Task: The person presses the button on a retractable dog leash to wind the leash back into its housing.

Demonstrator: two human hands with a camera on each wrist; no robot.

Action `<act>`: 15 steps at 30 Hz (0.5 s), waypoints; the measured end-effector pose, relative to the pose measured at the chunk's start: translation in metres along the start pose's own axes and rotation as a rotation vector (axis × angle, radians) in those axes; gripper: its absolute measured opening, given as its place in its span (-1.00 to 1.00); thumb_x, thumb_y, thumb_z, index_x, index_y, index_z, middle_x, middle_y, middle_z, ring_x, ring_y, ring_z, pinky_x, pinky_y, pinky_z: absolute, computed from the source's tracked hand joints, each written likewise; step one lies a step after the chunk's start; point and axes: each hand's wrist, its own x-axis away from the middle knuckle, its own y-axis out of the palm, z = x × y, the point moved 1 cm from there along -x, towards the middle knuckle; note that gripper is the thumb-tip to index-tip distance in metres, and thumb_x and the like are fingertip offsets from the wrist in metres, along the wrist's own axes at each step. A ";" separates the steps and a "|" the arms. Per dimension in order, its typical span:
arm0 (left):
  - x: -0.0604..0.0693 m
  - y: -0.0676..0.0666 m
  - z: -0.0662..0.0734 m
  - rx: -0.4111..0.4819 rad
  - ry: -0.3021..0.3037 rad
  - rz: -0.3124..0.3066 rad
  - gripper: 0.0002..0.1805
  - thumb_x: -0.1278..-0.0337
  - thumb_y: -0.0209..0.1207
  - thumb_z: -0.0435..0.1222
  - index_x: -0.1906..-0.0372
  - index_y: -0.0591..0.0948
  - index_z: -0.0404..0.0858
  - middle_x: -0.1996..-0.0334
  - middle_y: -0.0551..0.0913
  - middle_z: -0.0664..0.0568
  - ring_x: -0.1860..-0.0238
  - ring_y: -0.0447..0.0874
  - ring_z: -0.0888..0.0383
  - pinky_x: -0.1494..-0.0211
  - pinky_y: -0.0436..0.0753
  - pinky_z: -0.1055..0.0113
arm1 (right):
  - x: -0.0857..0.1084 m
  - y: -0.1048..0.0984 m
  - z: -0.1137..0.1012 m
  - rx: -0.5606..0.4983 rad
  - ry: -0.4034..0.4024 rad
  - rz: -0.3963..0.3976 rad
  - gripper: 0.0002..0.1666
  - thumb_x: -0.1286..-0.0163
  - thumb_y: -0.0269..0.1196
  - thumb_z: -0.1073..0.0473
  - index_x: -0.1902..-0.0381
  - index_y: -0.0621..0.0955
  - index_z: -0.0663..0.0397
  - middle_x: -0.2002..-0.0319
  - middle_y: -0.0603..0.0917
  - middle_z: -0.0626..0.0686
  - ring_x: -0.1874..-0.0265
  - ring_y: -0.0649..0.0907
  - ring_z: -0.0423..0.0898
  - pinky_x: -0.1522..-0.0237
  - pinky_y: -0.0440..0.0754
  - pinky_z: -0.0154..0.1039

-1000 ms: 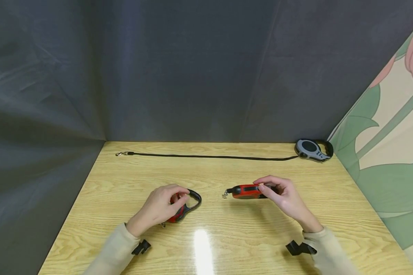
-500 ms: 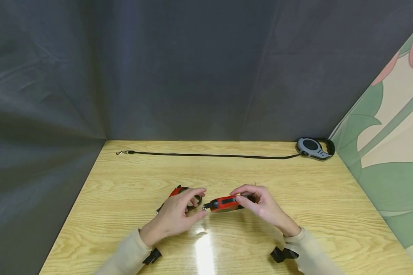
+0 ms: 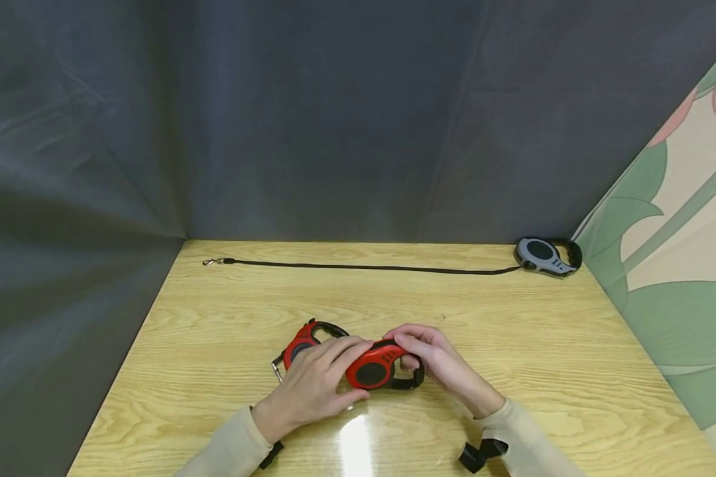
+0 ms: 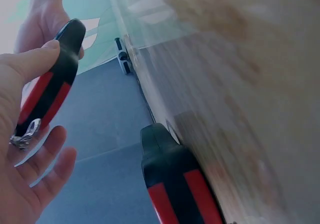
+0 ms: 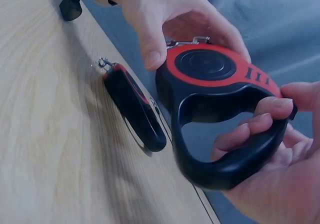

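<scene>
A red and black retractable dog leash (image 3: 371, 375) is held off the table between both hands. My right hand (image 3: 441, 364) grips its handle loop; in the right wrist view the fingers (image 5: 247, 129) curl through the opening. My left hand (image 3: 313, 387) holds the clip end of the case, thumb on one side and fingers on the other. The metal clip (image 4: 27, 134) shows near the left palm. A second red and black retractable leash (image 3: 296, 346) lies on the table behind my left hand, which partly covers it in the head view.
At the back right of the wooden table (image 3: 215, 318) lies a grey and black retractable leash (image 3: 539, 252). Its black strap (image 3: 364, 267) is pulled out straight leftward, ending in a metal clip (image 3: 213, 262). Dark cloth (image 3: 334, 132) hangs behind; a floral cloth (image 3: 680, 265) is at right.
The left hand has let go of the leash lying on the table and moved right onto the other one. The right hand has brought that leash leftward and turned its flat face to the head camera.
</scene>
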 end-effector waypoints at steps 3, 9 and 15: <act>0.002 0.000 -0.001 -0.047 0.024 -0.001 0.02 0.18 0.65 0.19 -0.41 0.57 -0.17 -0.22 0.70 0.03 -0.04 0.77 0.14 0.00 0.77 0.28 | -0.001 0.000 0.004 -0.042 0.059 -0.015 -0.70 -0.70 0.08 0.15 -0.12 0.64 0.24 0.40 0.56 -0.17 0.51 0.43 -0.34 0.34 0.49 -0.41; 0.006 0.000 -0.004 -0.137 0.074 -0.005 0.04 0.29 0.65 0.26 -0.36 0.62 -0.16 -0.18 0.72 0.06 -0.01 0.73 0.16 0.10 0.76 0.28 | -0.002 0.001 0.011 -0.095 0.144 -0.022 -0.69 -0.70 0.08 0.11 -0.10 0.63 0.22 0.50 0.45 -0.18 0.53 0.41 -0.34 0.35 0.47 -0.42; 0.008 0.001 -0.002 -0.125 0.014 -0.057 -0.04 0.30 0.62 0.29 -0.26 0.68 -0.14 0.00 0.78 0.14 0.04 0.73 0.20 0.09 0.75 0.28 | -0.004 0.002 0.016 0.031 0.209 0.034 -0.52 -0.71 0.08 0.04 -0.22 0.58 0.39 0.47 0.54 -0.13 0.49 0.50 -0.30 0.34 0.54 -0.39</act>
